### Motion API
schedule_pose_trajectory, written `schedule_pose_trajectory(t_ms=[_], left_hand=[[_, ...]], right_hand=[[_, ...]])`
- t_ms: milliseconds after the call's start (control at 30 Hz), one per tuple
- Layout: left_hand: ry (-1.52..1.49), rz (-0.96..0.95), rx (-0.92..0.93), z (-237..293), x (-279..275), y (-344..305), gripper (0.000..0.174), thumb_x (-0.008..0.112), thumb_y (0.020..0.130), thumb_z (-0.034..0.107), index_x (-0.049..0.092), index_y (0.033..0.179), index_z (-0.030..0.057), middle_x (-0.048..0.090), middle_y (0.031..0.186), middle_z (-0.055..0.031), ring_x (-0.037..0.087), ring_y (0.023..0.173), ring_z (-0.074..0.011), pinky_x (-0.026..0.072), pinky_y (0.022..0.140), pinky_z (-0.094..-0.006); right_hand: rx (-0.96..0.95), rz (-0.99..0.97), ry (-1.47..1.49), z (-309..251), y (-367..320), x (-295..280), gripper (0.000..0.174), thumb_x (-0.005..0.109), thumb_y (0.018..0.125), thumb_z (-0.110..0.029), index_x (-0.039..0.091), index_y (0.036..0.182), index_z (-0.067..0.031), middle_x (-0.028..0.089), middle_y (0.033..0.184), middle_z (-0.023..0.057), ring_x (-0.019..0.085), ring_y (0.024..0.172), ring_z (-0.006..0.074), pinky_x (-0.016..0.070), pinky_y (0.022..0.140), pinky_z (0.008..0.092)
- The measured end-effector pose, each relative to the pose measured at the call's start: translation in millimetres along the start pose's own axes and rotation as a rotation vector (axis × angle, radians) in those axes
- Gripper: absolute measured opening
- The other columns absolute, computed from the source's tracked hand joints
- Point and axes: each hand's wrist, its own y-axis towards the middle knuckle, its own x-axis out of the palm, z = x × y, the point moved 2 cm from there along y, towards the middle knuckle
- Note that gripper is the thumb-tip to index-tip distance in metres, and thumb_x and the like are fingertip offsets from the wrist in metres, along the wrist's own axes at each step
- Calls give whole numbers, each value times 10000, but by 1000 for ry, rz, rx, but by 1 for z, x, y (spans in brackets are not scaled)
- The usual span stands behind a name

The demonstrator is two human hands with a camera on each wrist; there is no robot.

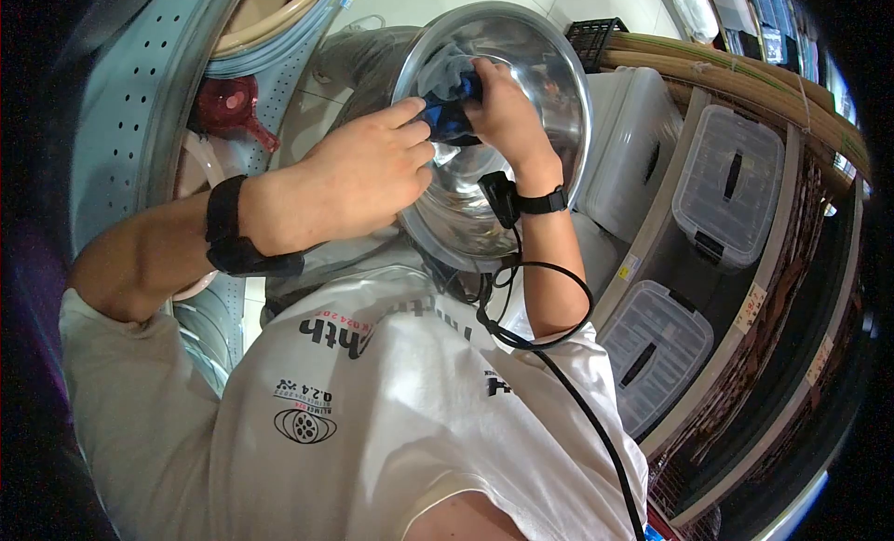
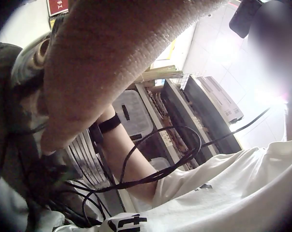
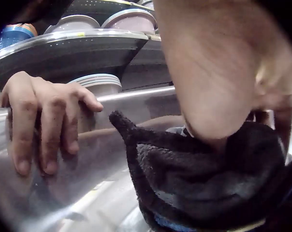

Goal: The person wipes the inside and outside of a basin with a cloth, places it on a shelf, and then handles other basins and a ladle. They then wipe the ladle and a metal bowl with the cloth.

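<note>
A shiny metal basin [image 1: 570,136] stands tilted in front of the person in the head view. The left hand [image 1: 349,182] lies at its left rim; in the right wrist view the left hand's fingers [image 3: 51,125] hook over the rim and down the inner wall. Inside the basin the right hand [image 1: 507,117] grips a dark blue and black cloth [image 1: 447,120], with a grey fluffy part [image 1: 445,71] beside it. The cloth's dark folds [image 3: 184,179] fill the lower right wrist view, with a short loop at one corner. The right fingertips are partly hidden.
Lidded clear boxes [image 1: 731,182] sit on shelving at the right. A perforated shelf [image 1: 121,122] with a red dipper [image 1: 228,108] stands at the left. A black cable [image 1: 568,378] loops from the right wrist across the shirt.
</note>
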Motion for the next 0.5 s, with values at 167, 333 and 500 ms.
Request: schedule_pose_trajectory(t_ms=[167,333,500], left_hand=[[-27,-1,3,0,-4,0,336,827,690,310,695,883,69,645,988,-50,583,1101,-224,320,1212,-439],[-26,-7,0,0,-1,1,339,826,690,309,702,889,63,648,987,-51,583,1104,-225,318,1213,-439],[-27,-8,-1,0,-1,1,336,823,692,305,713,896,62,650,991,-53,583,1108,-225,312,1215,-439]], right_hand=[[109,18,0,22,6,-2,543,672,804,-61,568,1336,-35,627,1217,251,614,1143,438,509,976,454],[149,59,-29,53,3,0,550,644,792,-33,568,1336,-24,635,1210,272,603,1156,452,500,972,463],[219,-9,-57,71,-10,1,502,647,815,-93,536,1295,5,609,1201,327,593,1144,502,500,972,518]])
